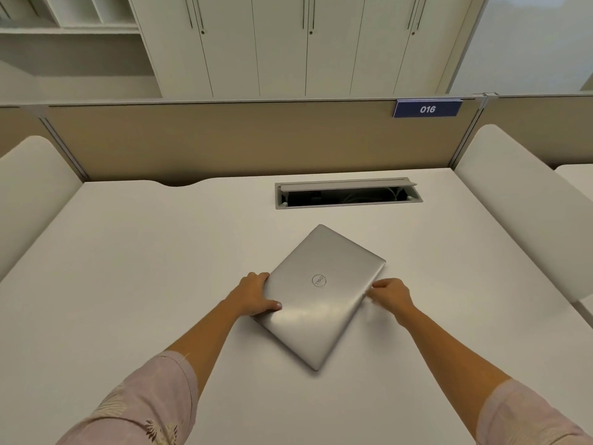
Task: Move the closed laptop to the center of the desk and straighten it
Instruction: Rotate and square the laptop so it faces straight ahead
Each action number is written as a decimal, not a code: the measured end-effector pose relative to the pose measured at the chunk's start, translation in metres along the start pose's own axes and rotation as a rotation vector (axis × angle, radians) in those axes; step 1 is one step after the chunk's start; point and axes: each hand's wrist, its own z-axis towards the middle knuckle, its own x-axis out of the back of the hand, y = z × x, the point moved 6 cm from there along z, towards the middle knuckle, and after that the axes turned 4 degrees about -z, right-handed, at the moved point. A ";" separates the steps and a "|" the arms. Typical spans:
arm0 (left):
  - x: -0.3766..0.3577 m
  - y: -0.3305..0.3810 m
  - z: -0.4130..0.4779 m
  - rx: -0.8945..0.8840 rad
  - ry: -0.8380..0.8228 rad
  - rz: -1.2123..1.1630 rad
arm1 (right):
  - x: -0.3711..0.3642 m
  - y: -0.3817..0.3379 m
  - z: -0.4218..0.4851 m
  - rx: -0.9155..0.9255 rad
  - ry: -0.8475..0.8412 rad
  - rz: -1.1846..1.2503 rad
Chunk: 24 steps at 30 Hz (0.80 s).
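A closed silver laptop (321, 293) lies on the white desk (128, 268), near its middle and turned about 45 degrees, one corner pointing at me. My left hand (255, 295) grips the laptop's left edge, thumb lying on the lid. My right hand (390, 295) holds the right edge, fingers curled at the rim.
An open cable hatch (348, 194) is set in the desk behind the laptop. A tan partition (224, 139) with a blue "016" sign (427, 109) closes the back. White side panels (519, 200) flank the desk. Cabinets stand beyond.
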 end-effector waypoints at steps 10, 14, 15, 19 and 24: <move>-0.054 0.009 -0.037 -0.102 0.194 0.228 | 0.023 -0.009 0.011 0.173 0.117 -0.395; -0.081 0.018 -0.048 -0.097 0.182 0.196 | 0.016 -0.015 0.017 0.259 0.032 -0.514; -0.085 0.020 -0.049 -0.103 0.180 0.202 | 0.015 -0.018 0.018 0.277 0.005 -0.508; -0.094 0.031 -0.052 -0.124 0.167 0.254 | 0.008 -0.029 0.027 0.309 -0.095 -0.525; -0.107 0.042 -0.057 -0.116 0.150 0.294 | -0.002 -0.034 0.037 0.284 -0.131 -0.527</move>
